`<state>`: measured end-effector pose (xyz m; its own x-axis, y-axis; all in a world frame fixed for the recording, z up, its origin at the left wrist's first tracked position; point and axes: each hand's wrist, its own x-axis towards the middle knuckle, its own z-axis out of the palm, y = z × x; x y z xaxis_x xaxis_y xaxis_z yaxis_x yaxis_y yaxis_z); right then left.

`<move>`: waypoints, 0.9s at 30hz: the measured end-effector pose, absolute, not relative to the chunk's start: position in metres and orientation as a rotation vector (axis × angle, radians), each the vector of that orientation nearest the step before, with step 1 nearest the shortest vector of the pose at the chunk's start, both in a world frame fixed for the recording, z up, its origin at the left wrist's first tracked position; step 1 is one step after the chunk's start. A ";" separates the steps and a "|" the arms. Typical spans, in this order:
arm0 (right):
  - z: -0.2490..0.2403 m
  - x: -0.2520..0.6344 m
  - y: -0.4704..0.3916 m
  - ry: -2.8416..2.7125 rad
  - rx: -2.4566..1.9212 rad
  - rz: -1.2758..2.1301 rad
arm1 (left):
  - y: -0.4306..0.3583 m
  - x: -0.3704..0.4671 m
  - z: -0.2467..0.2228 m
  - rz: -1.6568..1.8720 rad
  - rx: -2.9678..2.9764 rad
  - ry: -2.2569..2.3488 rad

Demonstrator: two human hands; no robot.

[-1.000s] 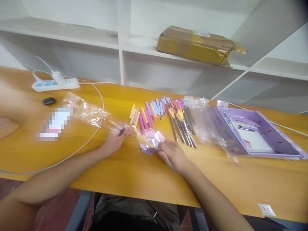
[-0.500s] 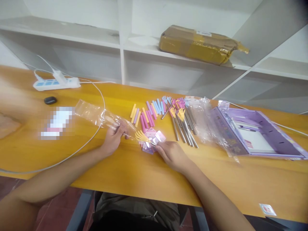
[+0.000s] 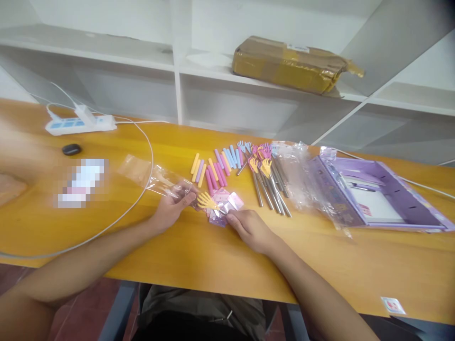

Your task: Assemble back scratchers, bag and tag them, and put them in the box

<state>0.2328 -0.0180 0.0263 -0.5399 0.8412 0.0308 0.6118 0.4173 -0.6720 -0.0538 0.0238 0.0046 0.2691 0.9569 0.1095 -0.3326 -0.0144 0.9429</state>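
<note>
Pinched in my left hand (image 3: 176,206) is a clear plastic bag (image 3: 161,182), which stretches away to the left over the table. My right hand (image 3: 250,227) grips a back scratcher (image 3: 209,201) by its metal rod; its yellow claw head points left, close to the bag's near end. Beneath the claw lies a small pile of pink and purple cards (image 3: 232,201). Behind the cards are several coloured tube grips (image 3: 216,173) in pink, yellow, purple and blue. More back scratchers (image 3: 268,182) with metal rods and yellow, pink and blue heads lie to their right.
Clear plastic bags (image 3: 302,180) lie against a purple box (image 3: 362,220) at the right. On the left are a power strip (image 3: 103,124), a black case (image 3: 71,149), a blurred-out object and a looping white cable (image 3: 152,161). A taped parcel (image 3: 284,66) rests on the shelf.
My left hand has shifted slightly, drawing the bag's far end a little to the right. My right hand keeps its grip on the back scratcher, and the head view has shifted slightly.
</note>
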 end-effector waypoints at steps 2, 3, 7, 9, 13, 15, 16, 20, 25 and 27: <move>0.027 0.233 -0.018 -2.322 -1.248 0.861 | 0.023 -0.054 0.004 1.226 1.116 0.779; 0.027 0.234 -0.018 -2.332 -1.255 0.846 | 0.023 -0.054 0.004 1.251 1.103 0.815; 0.026 0.235 -0.018 -2.397 -1.288 0.716 | 0.022 -0.053 0.005 1.266 1.081 0.891; 0.025 0.236 -0.018 -2.432 -1.307 0.637 | 0.023 -0.052 0.006 1.225 1.083 0.875; 0.023 0.237 -0.017 -2.503 -1.336 0.534 | 0.023 -0.050 0.009 1.120 1.065 0.848; 0.022 0.238 -0.016 -2.528 -1.350 0.515 | 0.023 -0.050 0.008 1.083 1.053 0.827; 0.022 0.239 -0.016 -2.535 -1.360 0.514 | 0.023 -0.050 0.007 1.070 1.047 0.813; 0.022 0.240 -0.015 -2.543 -1.382 0.537 | 0.024 -0.051 0.003 1.043 1.023 0.775; 0.023 0.241 -0.015 -2.531 -1.339 0.573 | 0.025 -0.050 0.009 0.952 0.931 0.731; 0.025 0.243 -0.014 -2.516 -1.324 0.575 | 0.025 -0.049 0.013 0.947 0.857 0.683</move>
<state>0.2427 -0.0140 0.0251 -0.5604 0.8278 0.0282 0.7334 0.5117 -0.4476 -0.0493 0.0248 0.0132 0.4299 0.8937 -0.1286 -0.4040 0.3177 0.8578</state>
